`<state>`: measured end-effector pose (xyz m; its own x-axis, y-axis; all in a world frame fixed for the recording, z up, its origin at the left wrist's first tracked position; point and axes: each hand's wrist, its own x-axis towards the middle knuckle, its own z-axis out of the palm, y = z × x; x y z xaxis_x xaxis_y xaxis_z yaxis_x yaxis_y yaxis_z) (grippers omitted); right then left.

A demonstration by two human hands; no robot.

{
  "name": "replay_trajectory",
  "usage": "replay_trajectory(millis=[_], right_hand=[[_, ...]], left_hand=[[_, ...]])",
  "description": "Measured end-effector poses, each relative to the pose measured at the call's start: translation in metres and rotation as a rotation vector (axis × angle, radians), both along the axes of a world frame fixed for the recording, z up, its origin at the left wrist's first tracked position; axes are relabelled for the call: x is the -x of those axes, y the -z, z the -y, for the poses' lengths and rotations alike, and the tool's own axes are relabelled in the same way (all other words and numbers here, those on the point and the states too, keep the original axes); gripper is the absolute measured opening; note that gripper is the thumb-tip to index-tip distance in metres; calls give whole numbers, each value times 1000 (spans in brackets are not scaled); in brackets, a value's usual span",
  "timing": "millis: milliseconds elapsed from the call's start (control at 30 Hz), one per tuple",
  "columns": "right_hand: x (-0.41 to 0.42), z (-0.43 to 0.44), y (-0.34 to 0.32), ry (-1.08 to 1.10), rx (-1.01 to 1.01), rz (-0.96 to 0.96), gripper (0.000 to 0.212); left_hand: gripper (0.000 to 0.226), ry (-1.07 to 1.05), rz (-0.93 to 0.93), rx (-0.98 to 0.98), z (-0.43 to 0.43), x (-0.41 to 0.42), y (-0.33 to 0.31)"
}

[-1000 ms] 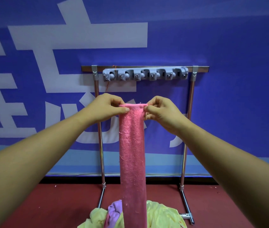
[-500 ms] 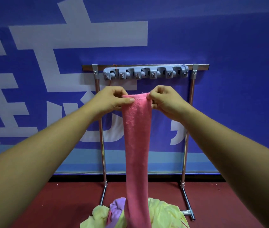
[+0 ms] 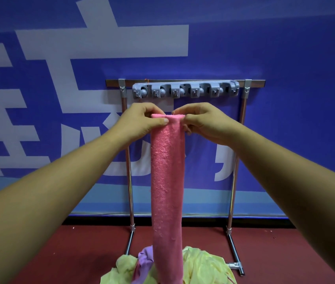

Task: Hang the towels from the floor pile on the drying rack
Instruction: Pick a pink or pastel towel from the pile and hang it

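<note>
A pink towel (image 3: 167, 181) hangs down as a long narrow strip in front of me. My left hand (image 3: 142, 121) pinches its top left corner and my right hand (image 3: 203, 121) pinches its top right corner. Its lower end reaches the floor pile (image 3: 201, 265) of yellow and purple towels. Behind the hands stands the drying rack (image 3: 185, 83), a metal bar with a grey strip of clips (image 3: 185, 90) just above my hands.
The rack's two upright poles (image 3: 235, 160) stand on feet (image 3: 235, 261) on the dark red floor. A blue wall with large white lettering is right behind the rack.
My hands lifted the towel's top edge toward the clips, then drew closer together, and the top edge is narrower now. The towel still hangs into the pile.
</note>
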<state>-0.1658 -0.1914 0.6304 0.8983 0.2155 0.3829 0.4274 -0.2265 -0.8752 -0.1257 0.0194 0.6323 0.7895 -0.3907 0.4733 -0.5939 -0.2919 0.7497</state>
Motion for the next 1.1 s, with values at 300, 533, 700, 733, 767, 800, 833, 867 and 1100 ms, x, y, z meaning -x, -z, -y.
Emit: replay_trajectory(millis=[300, 533, 700, 733, 767, 800, 833, 867, 1100], right_hand=[[-1, -5, -14, 160, 318, 199, 11], [-2, -11, -21, 158, 168, 182, 16], [-5, -9, -21, 262, 108, 167, 10], [-6, -8, -21, 293, 82, 158, 9], [-7, -6, -20, 331, 55, 146, 9], [-8, -4, -19, 378, 33, 132, 9], [-8, 0, -17, 440, 22, 112, 9], [-9, 5, -13, 508, 24, 85, 9], [-18, 41, 64, 651, -103, -368, 19]], left_hand=[[24, 83, -61, 92, -7, 5, 13], [52, 127, -372, 42, -9, 4, 104], [44, 133, -573, 90, -8, 3, 176], [39, 136, -607, 92, -8, 3, 187], [33, 135, -637, 111, -9, 3, 194], [28, 126, -667, 150, -10, 3, 196], [26, 116, -693, 196, -13, 1, 195], [26, 120, -706, 239, -15, -1, 191], [28, 162, -603, 447, -33, -15, 117]])
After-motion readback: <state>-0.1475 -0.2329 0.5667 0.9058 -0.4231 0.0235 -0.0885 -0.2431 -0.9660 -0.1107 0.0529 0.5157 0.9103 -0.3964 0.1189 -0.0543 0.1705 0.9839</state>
